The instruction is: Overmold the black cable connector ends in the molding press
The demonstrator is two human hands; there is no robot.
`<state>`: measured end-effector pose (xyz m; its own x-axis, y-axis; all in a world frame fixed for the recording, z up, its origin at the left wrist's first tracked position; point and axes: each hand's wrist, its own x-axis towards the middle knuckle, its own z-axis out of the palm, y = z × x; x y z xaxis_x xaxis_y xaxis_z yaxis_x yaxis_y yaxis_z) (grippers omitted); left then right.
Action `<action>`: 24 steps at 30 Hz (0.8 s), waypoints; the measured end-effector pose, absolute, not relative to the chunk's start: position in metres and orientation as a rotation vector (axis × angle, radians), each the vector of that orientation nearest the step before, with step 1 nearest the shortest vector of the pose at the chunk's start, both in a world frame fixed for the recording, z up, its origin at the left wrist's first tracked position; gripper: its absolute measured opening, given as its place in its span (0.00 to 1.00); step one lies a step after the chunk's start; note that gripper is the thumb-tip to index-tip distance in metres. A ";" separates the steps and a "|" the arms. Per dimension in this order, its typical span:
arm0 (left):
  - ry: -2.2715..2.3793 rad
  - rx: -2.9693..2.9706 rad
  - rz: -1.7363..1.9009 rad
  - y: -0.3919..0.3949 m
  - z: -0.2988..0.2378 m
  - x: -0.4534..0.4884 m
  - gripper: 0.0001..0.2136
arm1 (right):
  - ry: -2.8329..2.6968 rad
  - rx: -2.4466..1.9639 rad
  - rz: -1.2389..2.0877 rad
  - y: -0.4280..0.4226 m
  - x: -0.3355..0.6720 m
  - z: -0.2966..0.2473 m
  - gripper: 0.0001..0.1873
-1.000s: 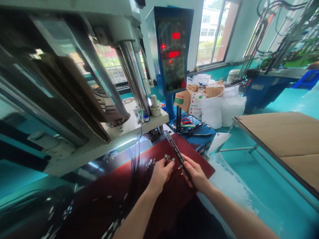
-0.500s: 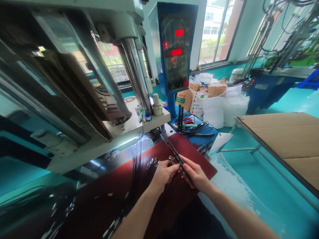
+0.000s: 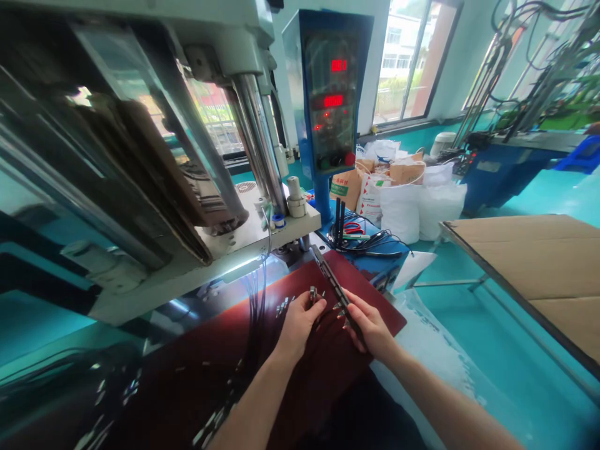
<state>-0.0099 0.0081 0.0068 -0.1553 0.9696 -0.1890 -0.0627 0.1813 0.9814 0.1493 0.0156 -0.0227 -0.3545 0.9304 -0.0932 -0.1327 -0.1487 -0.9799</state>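
Note:
My right hand is closed round a long, dark slotted metal bar that points up and away toward the machine. Small metal pieces jut from the bar's left side by my fingers. Just left of it, my left hand pinches a few small metal-ended pieces, probably cable connectors; their lower parts are hidden by the fingers. Both hands are above a dark red board. Beside my left hand lie black cables with shiny metal ends on the board.
A large press machine stands at the left, its bed edge behind the board. A blue control box shows red digits. Scissors and black cables lie on a blue surface. White sacks and a cardboard-topped table are to the right.
My left hand has drawn away leftward from the bar with the small pieces. The bar has shifted slightly to the right in my right hand. The red digits on the control box differ.

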 end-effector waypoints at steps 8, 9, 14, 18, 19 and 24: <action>1.324 0.918 1.092 0.011 0.007 -0.012 0.10 | -1.286 -0.876 1.725 0.019 0.153 -0.025 0.33; 1.319 0.930 1.081 0.012 0.007 -0.012 0.09 | -1.289 -0.870 1.734 0.020 0.154 -0.026 0.32; 1.290 0.987 1.048 0.013 0.011 -0.009 0.08 | -1.296 -0.841 1.766 0.021 0.155 -0.027 0.31; 1.324 0.965 1.095 0.017 0.011 -0.007 0.10 | -1.331 -0.844 1.755 0.022 0.155 -0.026 0.30; 1.329 0.962 1.093 0.017 0.011 -0.006 0.10 | -1.338 -0.848 1.749 0.021 0.155 -0.025 0.30; 1.278 0.942 1.045 0.019 0.015 -0.006 0.09 | -1.371 -0.875 1.722 0.019 0.155 -0.021 0.30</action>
<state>-0.0059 0.0193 0.0146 0.0010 0.9613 -0.2755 -0.0787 0.2747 0.9583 0.1547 0.0190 -0.0209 -0.4816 0.8745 -0.0572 -0.1406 -0.1415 -0.9799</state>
